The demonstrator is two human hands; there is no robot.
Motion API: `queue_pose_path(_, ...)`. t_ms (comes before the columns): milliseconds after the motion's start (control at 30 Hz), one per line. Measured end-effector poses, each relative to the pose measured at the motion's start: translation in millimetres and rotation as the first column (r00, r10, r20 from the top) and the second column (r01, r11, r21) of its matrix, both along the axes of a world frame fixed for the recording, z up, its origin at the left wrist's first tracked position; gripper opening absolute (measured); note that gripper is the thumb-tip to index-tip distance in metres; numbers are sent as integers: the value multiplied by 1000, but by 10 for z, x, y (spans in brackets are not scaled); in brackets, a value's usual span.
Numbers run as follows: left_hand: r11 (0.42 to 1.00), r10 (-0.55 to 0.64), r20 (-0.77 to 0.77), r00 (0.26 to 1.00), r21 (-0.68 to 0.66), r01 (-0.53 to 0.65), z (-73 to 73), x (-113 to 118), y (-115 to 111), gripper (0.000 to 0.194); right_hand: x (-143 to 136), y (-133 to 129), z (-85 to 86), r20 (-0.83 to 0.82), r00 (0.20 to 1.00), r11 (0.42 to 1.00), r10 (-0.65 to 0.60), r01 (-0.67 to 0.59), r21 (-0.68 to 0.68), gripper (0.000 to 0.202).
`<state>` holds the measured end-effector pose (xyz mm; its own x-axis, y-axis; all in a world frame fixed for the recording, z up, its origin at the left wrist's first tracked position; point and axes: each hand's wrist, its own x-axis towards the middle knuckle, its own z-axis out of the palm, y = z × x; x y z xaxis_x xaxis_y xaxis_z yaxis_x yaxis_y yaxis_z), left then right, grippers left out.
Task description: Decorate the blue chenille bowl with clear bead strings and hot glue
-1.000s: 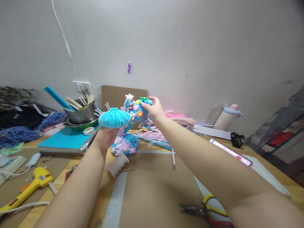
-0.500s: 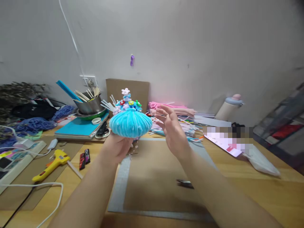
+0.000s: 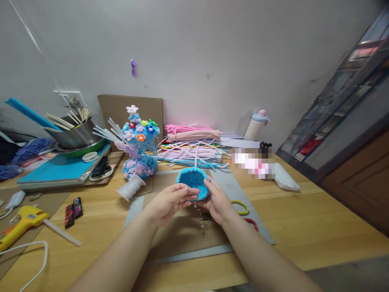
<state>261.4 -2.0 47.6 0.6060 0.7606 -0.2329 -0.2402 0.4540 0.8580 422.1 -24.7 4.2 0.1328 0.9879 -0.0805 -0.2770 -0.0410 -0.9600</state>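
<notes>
My right hand [image 3: 218, 201] is closed on the side of a fuzzy turquoise dome-shaped cap [image 3: 186, 175], tilted so its hollow inside faces me. My left hand [image 3: 168, 202] is at the cap's near left edge, its thumb and fingers pinched on a thin string of clear beads [image 3: 201, 219] that dangles below the cap. Behind stands a blue pipe-cleaner piece covered with small coloured flowers [image 3: 140, 138]. In front of it lies a spool of clear beads [image 3: 130, 187]. Beyond my right wrist show a yellow handle loop [image 3: 242, 207] and a red one [image 3: 252, 224], partly hidden.
A brown board with a grey border [image 3: 194, 254] lies under my hands. On the left are a yellow glue gun [image 3: 28, 221], a blue book [image 3: 57, 170] and a metal pot of sticks [image 3: 73, 132]. Pipe-cleaner bundles [image 3: 194, 134] line the wall. A bottle [image 3: 256, 126] stands right.
The cap has come down nearer and turned, showing its hollow side instead of its ribbed top. My right hand, open and apart before, now grips it. The view has swung right.
</notes>
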Motion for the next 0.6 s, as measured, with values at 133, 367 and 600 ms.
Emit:
queue_pose_path(133,998,17,68,998,-56,-13,28,-17,-72,15,175,120,-136,46,999,996,-22,26,-85,40)
queue_pose_path(367,977,170,243,955,-171,-130,143,-132,-104,7,246,-49,136,194,946,963,-259,237,128,45)
queue_pose_path(600,926,323,284,903,-291,-240,153,-188,-89,11,-249,-438,285,-276,777,816,565,-576,51,41)
